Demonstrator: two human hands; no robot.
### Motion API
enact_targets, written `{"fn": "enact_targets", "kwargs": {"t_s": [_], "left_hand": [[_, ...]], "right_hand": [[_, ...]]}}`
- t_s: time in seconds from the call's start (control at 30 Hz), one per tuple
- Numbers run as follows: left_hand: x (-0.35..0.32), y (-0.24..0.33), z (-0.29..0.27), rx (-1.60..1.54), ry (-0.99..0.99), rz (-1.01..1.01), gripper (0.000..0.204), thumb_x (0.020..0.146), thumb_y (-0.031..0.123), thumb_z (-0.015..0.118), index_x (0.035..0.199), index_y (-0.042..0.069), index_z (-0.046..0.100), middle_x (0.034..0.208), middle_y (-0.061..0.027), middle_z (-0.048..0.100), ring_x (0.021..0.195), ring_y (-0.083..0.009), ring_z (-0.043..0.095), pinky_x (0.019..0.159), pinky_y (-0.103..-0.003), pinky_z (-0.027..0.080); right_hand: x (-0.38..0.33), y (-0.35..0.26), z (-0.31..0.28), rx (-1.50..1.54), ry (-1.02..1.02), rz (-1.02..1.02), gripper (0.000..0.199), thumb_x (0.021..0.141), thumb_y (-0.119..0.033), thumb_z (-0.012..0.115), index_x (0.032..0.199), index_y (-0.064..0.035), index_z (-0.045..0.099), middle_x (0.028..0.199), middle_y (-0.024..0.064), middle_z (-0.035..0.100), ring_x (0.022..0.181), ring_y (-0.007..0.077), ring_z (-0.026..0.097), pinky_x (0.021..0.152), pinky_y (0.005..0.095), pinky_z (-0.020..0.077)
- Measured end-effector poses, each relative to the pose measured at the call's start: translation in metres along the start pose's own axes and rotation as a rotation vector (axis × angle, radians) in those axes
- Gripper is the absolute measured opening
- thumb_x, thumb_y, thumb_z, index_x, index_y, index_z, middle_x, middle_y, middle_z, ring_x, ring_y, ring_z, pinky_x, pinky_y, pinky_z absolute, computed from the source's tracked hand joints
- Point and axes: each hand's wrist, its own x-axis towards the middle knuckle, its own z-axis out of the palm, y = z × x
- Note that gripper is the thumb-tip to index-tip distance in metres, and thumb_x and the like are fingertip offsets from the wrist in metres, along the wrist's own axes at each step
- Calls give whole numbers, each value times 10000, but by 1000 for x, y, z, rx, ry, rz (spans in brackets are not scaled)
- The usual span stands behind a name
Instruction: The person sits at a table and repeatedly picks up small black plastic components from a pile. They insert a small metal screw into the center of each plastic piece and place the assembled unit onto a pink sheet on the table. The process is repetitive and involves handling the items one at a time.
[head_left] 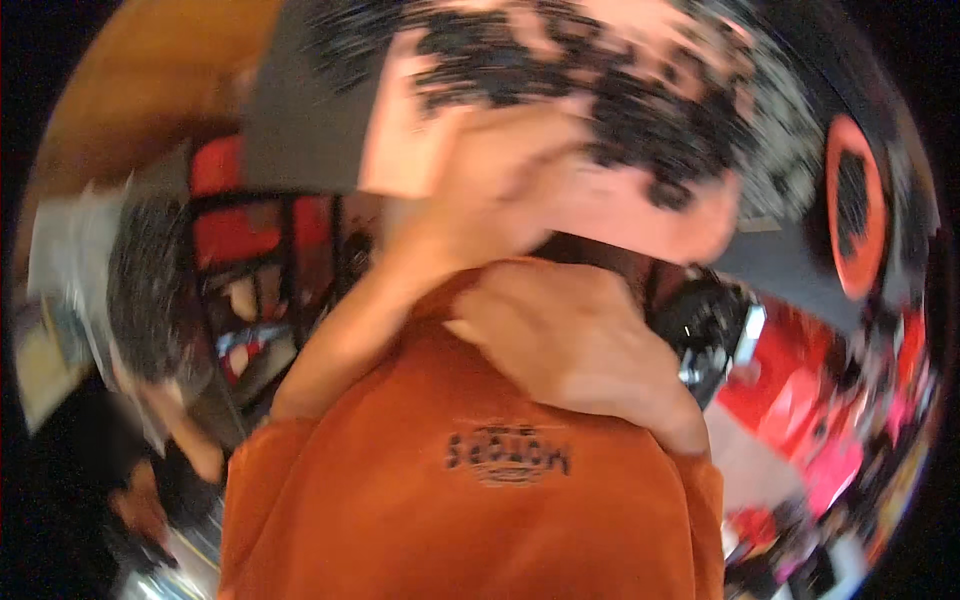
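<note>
A pale pink work surface [610, 205] lies ahead of me, strewn with many small black pieces [660, 120] smeared by motion. My left hand [505, 165] reaches over its near left part, closest to the black pieces. Blur hides its fingers and whether anything is in them. Lower down, my right hand [570, 335] is bent in across the front of my orange shirt [480, 540], below the near edge of the surface. Its fingers point left and are blurred; no object shows in it.
To the right stands an orange-rimmed container [843, 265] with dark contents. Grey pieces [785, 140] lie beside the pink surface. A shiny black bag-like thing [695, 330] sits near my right arm, with red and pink items [790, 375] beyond. Another person's arm [190, 435] shows at left.
</note>
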Motion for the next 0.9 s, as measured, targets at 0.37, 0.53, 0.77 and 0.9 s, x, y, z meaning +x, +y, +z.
{"fn": "enact_targets", "kwargs": {"t_s": [0.37, 0.53, 0.77, 0.9], "left_hand": [[5, -2, 3, -133, 66, -18, 180, 719, 156, 549, 607, 34, 478, 562, -151, 475, 534, -356, 517, 494, -439, 390], [5, -6, 7, -110, 80, 36, 187, 702, 153, 544, 580, 27, 479, 558, -171, 498, 548, -375, 531, 513, -467, 408], [6, -6, 6, -91, 61, 27, 214, 692, 187, 532, 572, 15, 492, 567, -194, 515, 547, -393, 540, 525, -482, 422], [6, -4, 4, -120, 65, 25, 216, 690, 198, 532, 585, 12, 507, 576, -199, 524, 554, -401, 541, 528, -485, 422]], "right_hand": [[27, -14, 0, -103, -160, 60, 211, 713, -14, 668, 903, -9, 577, 730, 121, 549, 587, 284, 540, 493, 372, 417], [37, -16, 7, -67, -232, 35, 193, 725, -4, 656, 898, -12, 573, 733, 126, 550, 588, 290, 540, 512, 375, 423], [43, -18, 13, -33, -249, 4, 166, 743, 13, 642, 895, -4, 576, 737, 141, 561, 598, 308, 565, 507, 379, 448], [46, -23, 13, -23, -279, 2, 164, 741, 18, 640, 892, 2, 577, 731, 145, 562, 594, 311, 569, 502, 381, 453]]}}
